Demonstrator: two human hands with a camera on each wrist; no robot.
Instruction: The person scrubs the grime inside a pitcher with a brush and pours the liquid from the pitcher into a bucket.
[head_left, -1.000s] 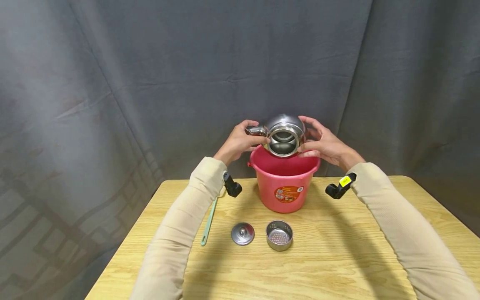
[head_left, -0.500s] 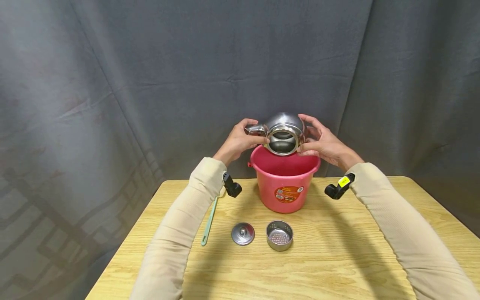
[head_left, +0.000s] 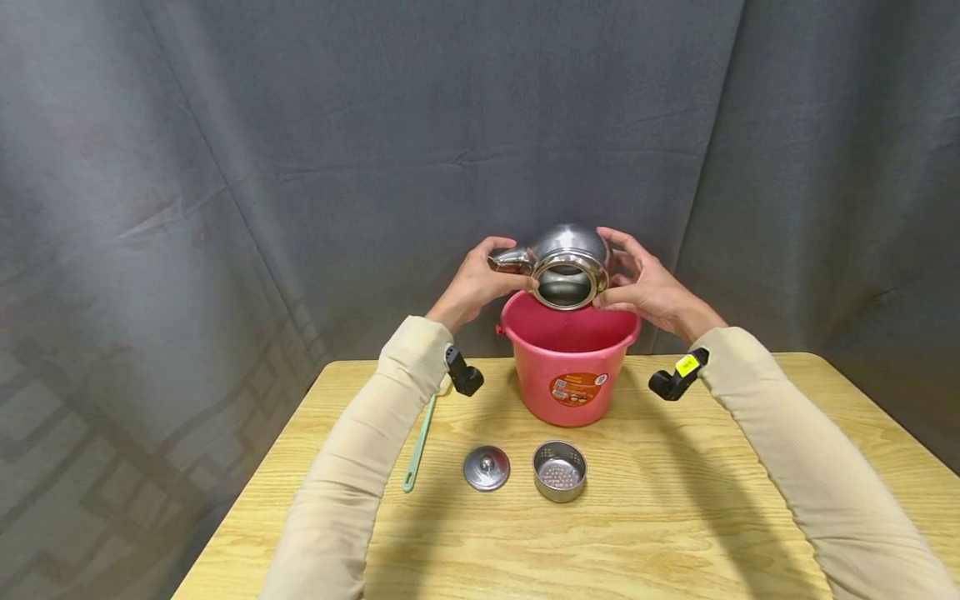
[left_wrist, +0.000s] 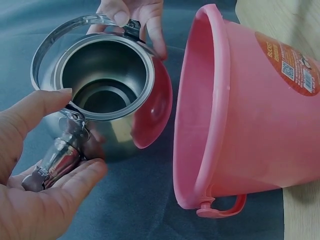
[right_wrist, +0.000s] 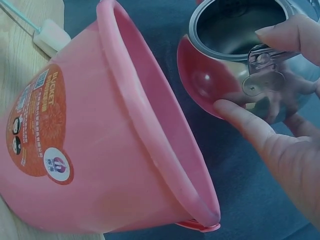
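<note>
A shiny metal teapot (head_left: 572, 242) without its lid is held up over a pink bucket (head_left: 573, 367), its round mouth tipped toward the head camera. My left hand (head_left: 480, 279) grips it at the spout side, thumb by the rim and fingers round the spout (left_wrist: 62, 155). On the other side my right hand (head_left: 648, 292) holds the body, thumb near the handle hinge (right_wrist: 262, 60). The curved handle (left_wrist: 47, 47) shows in the left wrist view. Inside, the teapot looks bare metal.
On the wooden table (head_left: 660, 517), a round metal lid (head_left: 486, 468) and a perforated strainer cup (head_left: 559, 472) lie in front of the bucket. A green-handled brush or spatula (head_left: 418, 446) lies to the left, partly behind the left sleeve. A grey curtain (head_left: 375, 125) hangs behind.
The teapot has risen very slightly and tilted a little further, its mouth turning more downward. Both hands keep their hold; the bucket, lid and strainer cup stay put.
</note>
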